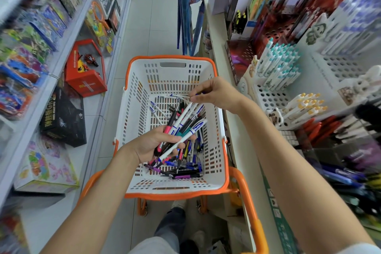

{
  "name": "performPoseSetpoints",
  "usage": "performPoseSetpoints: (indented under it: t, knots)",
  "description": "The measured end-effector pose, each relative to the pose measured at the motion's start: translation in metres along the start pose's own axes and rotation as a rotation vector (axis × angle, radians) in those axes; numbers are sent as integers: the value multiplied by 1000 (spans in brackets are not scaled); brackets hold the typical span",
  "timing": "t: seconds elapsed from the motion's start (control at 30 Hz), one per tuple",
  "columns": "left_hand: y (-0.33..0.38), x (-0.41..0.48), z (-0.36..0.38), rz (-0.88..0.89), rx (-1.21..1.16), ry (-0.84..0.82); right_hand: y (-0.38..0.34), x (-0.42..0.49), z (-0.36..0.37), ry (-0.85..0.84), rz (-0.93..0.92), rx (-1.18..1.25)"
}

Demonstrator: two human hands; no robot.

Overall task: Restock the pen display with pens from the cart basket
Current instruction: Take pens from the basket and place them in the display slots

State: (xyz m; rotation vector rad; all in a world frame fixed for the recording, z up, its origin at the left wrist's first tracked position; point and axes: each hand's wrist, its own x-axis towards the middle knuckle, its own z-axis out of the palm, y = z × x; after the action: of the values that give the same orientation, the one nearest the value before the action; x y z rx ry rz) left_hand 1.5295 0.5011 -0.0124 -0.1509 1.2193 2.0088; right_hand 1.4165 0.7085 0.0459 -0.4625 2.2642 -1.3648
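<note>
A white cart basket [218, 130] with an orange rim stands in front of me, with several loose pens [186, 168] on its bottom. Above the basket my left hand [151, 143] grips a bundle of pens [185, 125], white-and-blue, black and pink ones fanned up to the right. My right hand [214, 94] hovers over the far half of the basket and pinches a white pen with blue print [177, 95] by one end. The pen display [278, 68] with white perforated racks stands on the shelf to the right, holding teal-capped and yellow-capped pens.
Toy boxes fill the shelves on the left; a red box [86, 70] and a black box [64, 117] sit low there. The orange cart handle [250, 202] is near my right forearm. Umbrellas [186, 16] hang ahead. The tiled aisle runs forward.
</note>
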Motion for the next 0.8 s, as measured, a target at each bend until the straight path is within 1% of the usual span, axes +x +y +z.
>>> performPoseSetpoints:
  t: [0.17,0.23,0.33,0.43,0.53,0.67,0.73,0.8]
  knots:
    - [1,-2,-10,-27,-73,29,-3,-3,-1,205,-41,115]
    - [-2,-5,-14,-42,-119,74,-3,-5,-7,311,-65,222]
    - [-8,-2,-12,-3,-196,210,0,-9,-10,511,-82,418]
    - [-10,12,-8,86,-397,378,3,-11,17,697,-25,419]
    - [-8,26,1,147,-466,494,13,-15,61,719,9,277]
    - [-4,41,3,221,-496,632,32,-24,101,621,-50,25]
    - [-3,45,0,227,-495,655,39,-29,110,582,-63,-44]
    - [-2,47,0,221,-475,639,43,-34,115,591,-77,-73]
